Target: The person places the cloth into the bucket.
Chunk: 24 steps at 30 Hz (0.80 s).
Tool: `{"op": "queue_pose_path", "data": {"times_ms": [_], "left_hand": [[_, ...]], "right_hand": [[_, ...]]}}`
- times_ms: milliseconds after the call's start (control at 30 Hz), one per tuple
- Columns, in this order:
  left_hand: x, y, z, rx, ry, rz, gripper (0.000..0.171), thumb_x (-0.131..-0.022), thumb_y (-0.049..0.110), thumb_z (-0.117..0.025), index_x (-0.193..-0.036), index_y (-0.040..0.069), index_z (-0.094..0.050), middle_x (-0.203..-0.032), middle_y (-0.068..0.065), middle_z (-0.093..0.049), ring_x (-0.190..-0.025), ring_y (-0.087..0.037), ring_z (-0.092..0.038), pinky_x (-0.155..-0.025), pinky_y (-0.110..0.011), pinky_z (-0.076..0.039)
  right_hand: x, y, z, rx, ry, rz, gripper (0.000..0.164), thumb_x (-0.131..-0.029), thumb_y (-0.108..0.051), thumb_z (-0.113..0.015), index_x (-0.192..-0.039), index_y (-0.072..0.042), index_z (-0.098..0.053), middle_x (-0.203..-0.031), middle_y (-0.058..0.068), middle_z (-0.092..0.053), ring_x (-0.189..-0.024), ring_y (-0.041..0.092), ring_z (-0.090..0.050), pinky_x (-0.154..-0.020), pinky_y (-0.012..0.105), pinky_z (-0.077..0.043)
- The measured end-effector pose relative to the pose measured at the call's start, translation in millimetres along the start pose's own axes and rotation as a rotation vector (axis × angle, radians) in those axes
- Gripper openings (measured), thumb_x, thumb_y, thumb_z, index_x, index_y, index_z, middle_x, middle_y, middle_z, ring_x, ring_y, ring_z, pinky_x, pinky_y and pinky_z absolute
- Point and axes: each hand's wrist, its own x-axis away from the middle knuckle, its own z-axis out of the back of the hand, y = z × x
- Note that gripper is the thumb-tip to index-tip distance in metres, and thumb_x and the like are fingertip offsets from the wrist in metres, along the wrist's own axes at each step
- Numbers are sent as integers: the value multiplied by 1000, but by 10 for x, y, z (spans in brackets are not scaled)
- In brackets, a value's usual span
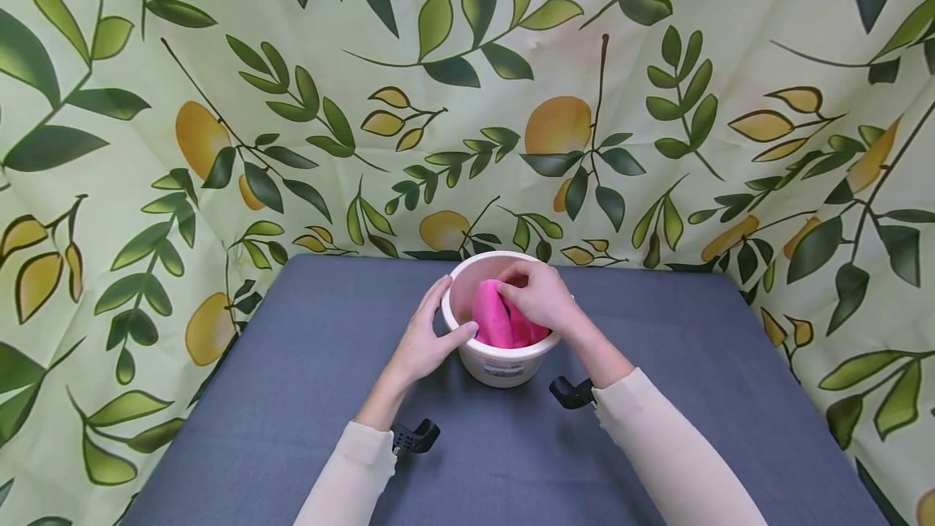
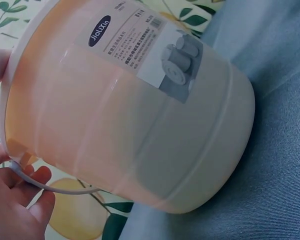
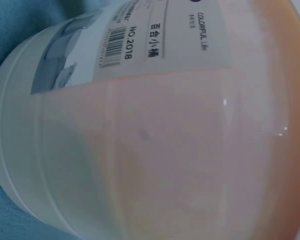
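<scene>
A pale pink plastic bucket [image 1: 500, 369] stands upright on the table, with a bright pink cloth [image 1: 493, 320] bunched inside it. My left hand [image 1: 425, 345] holds the bucket at its left side, thumb over the near rim and fingers along the outer wall. In the left wrist view, those fingers lie close to the thin bail handle [image 2: 65, 191]. Reaching in over the right of the rim, my right hand [image 1: 539, 297] pinches the cloth between thumb and fingers. Only the bucket's labelled wall [image 3: 165, 150] fills the right wrist view, so that hand is hidden there.
A dark blue-grey cloth covers the table [image 1: 314, 364]. Behind and at both sides hangs a curtain [image 1: 467, 104] printed with leaves and yellow fruit, close to the table's far edge. Black wrist straps [image 1: 418, 436] sit below both hands.
</scene>
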Motion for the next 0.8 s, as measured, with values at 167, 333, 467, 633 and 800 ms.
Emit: {"op": "queue_pose_path", "data": {"times_ms": [167,333,467,633,800], "left_hand": [[-23,-3,-12,-1,3,-3,84,-79,52,-71,-149,30,-30,-152,13,-25,-138,-13,-26,-109,-51,-27],[-30,-24,-12,0,11,-13,84,-79,50,-71,-149,29,-30,-152,12,-25,-139,-14,-26,-109,-52,-27],[-25,-35,-7,-6,10,-15,83,-79,50,-71,-149,28,-30,-153,11,-25,-139,-15,-26,-109,-52,-27],[-22,-7,15,-31,21,-31,83,-79,51,-71,-149,26,-32,-153,8,-27,-139,-16,-27,-109,-51,-27],[5,41,45,-121,16,-55,83,-82,55,-65,-150,24,-29,-155,6,-24,-141,-15,-22,-110,-51,-25]], "right_hand": [[-34,7,-46,139,-135,26,8,-87,-21,-69,-89,-15,-73,-81,-4,-66,-79,16,-57,-69,32,-47],[-32,-12,-95,210,-223,61,9,-86,-23,-70,-92,-18,-74,-78,-8,-66,-74,14,-57,-67,31,-47],[17,-36,-65,167,-99,117,18,-86,-27,-69,-100,-16,-73,-86,-9,-68,-81,12,-60,-76,32,-50],[141,-96,83,27,19,179,24,-88,-27,-68,-107,-12,-72,-96,-5,-69,-85,13,-64,-78,36,-53],[339,-119,255,97,98,246,29,-92,-34,-62,-113,-16,-69,-110,-3,-66,-100,15,-62,-87,39,-50]]}}
